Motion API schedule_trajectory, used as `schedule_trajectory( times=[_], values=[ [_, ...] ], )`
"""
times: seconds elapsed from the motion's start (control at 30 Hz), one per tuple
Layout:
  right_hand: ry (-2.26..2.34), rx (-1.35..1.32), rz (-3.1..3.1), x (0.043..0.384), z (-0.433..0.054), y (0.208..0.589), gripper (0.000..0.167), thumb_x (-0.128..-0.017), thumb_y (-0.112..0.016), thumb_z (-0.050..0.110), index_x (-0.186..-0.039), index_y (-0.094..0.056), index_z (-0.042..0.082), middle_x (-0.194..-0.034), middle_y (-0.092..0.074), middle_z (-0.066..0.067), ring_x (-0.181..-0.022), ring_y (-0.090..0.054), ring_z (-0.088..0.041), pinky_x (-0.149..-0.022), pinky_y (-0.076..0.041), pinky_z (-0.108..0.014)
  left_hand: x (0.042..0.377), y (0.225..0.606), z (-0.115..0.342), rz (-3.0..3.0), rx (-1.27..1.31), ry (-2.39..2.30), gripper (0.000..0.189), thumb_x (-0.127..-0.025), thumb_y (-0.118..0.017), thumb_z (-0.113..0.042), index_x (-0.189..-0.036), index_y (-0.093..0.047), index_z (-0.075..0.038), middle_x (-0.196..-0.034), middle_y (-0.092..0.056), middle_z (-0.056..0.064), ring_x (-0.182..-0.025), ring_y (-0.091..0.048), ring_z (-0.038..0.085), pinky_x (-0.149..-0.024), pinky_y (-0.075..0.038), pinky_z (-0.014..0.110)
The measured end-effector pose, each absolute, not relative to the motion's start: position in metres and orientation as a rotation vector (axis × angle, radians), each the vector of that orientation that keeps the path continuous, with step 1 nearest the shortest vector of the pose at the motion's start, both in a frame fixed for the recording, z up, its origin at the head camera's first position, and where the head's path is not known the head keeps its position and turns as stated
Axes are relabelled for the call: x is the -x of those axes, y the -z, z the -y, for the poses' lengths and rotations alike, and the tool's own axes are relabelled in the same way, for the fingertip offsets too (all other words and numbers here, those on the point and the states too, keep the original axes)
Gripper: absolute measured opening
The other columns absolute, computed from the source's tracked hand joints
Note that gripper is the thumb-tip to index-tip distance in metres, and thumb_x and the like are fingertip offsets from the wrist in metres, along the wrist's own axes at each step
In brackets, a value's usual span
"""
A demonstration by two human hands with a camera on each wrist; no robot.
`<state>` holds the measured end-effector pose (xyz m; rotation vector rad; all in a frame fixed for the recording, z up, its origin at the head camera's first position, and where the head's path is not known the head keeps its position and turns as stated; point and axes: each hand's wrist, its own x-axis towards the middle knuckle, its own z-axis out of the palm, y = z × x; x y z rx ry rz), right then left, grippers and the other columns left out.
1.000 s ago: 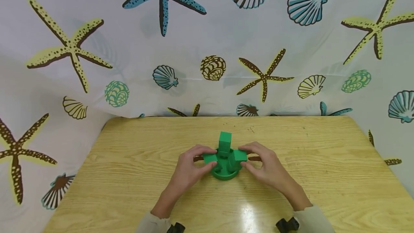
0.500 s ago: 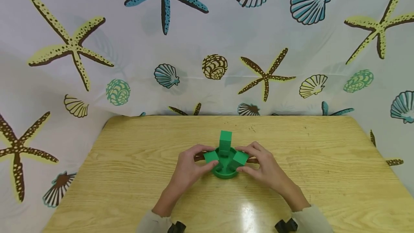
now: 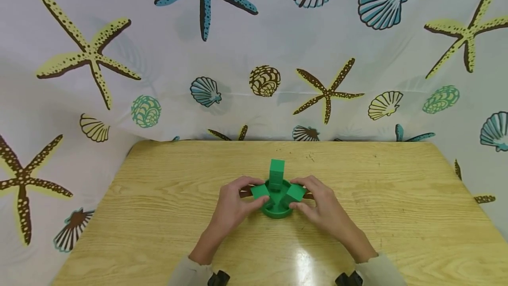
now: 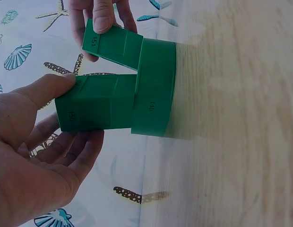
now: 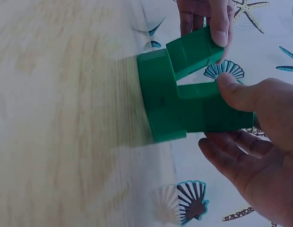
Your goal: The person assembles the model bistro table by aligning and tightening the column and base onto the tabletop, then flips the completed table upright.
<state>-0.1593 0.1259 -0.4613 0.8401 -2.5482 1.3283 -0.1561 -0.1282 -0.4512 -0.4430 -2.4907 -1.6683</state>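
A round green dish [image 3: 277, 214] sits on the table with three green rectangular blocks standing in it. My left hand [image 3: 232, 202] pinches the left block [image 3: 259, 192] between thumb and fingers near its outer end. On the other side, my right hand [image 3: 323, 202] grips the right block [image 3: 295, 192] the same way. The back block [image 3: 277, 172] stands upright, untouched. In the left wrist view, the left block [image 4: 97, 104] meets the dish [image 4: 153, 90] and bears small dark digits. The right wrist view has the right block [image 5: 208, 109] against the dish wall [image 5: 160, 94]; its foot is hidden.
The wooden table [image 3: 170, 175] extends around the dish on all sides. Behind it and at both sides hangs a white cloth [image 3: 238, 21] printed with starfish and shells. Black wrist mounts [image 3: 218, 278] show at the cuffs.
The right block has turned in my right hand, its top now angled instead of square. My left hand's block has shifted slightly inward. The head view has moved a little.
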Motion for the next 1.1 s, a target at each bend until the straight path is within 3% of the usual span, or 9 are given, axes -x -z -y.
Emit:
schedule_trajectory(
  times=[0.23,0.47,0.67,0.8,1.1],
  values=[
    [-1.397,-0.880,2.546,0.162,-0.130,0.465,0.055,-0.086,-0.085,0.014,-0.134,-0.062,0.004,-0.122,-0.063,-0.004,-0.111,-0.064,-0.022,-0.084,-0.061,-0.038,0.156,0.453,0.128,2.506,0.444,1.685,0.035,-0.084,-0.085,-0.004,-0.117,-0.074,-0.002,-0.114,-0.070,0.008,-0.102,-0.070,0.025,-0.090,-0.059,0.044],
    [-1.411,-0.864,2.635,0.166,-0.132,0.478,0.071,-0.085,-0.087,0.017,-0.146,-0.053,0.005,-0.133,-0.058,-0.007,-0.124,-0.058,-0.028,-0.093,-0.058,-0.040,0.158,0.454,0.133,2.538,0.525,1.683,0.046,-0.086,-0.086,-0.012,-0.128,-0.070,-0.005,-0.123,-0.068,0.009,-0.114,-0.066,0.025,-0.098,-0.055,0.045],
    [-1.382,-0.883,2.683,0.168,-0.131,0.482,0.076,-0.084,-0.087,0.012,-0.149,-0.049,0.000,-0.139,-0.056,-0.014,-0.122,-0.062,-0.030,-0.099,-0.054,-0.045,0.163,0.463,0.137,2.686,0.533,1.736,0.078,-0.085,-0.087,-0.017,-0.151,-0.048,-0.004,-0.147,-0.049,0.021,-0.131,-0.053,0.038,-0.106,-0.048,0.053],
    [-1.405,-0.899,2.694,0.168,-0.130,0.483,0.069,-0.083,-0.087,0.008,-0.142,-0.055,-0.001,-0.139,-0.056,-0.016,-0.117,-0.066,-0.030,-0.098,-0.054,-0.045,0.163,0.471,0.138,2.771,0.523,1.795,0.086,-0.085,-0.086,-0.009,-0.156,-0.038,0.001,-0.150,-0.045,0.024,-0.133,-0.052,0.043,-0.106,-0.047,0.054],
    [-1.271,-0.877,2.717,0.167,-0.128,0.483,0.067,-0.077,-0.092,0.013,-0.136,-0.064,0.000,-0.131,-0.062,-0.012,-0.122,-0.061,-0.030,-0.101,-0.052,-0.046,0.159,0.475,0.131,2.823,0.517,1.642,0.080,-0.079,-0.088,-0.002,-0.150,-0.049,0.001,-0.142,-0.053,0.019,-0.129,-0.054,0.039,-0.106,-0.046,0.055]
  ],
)
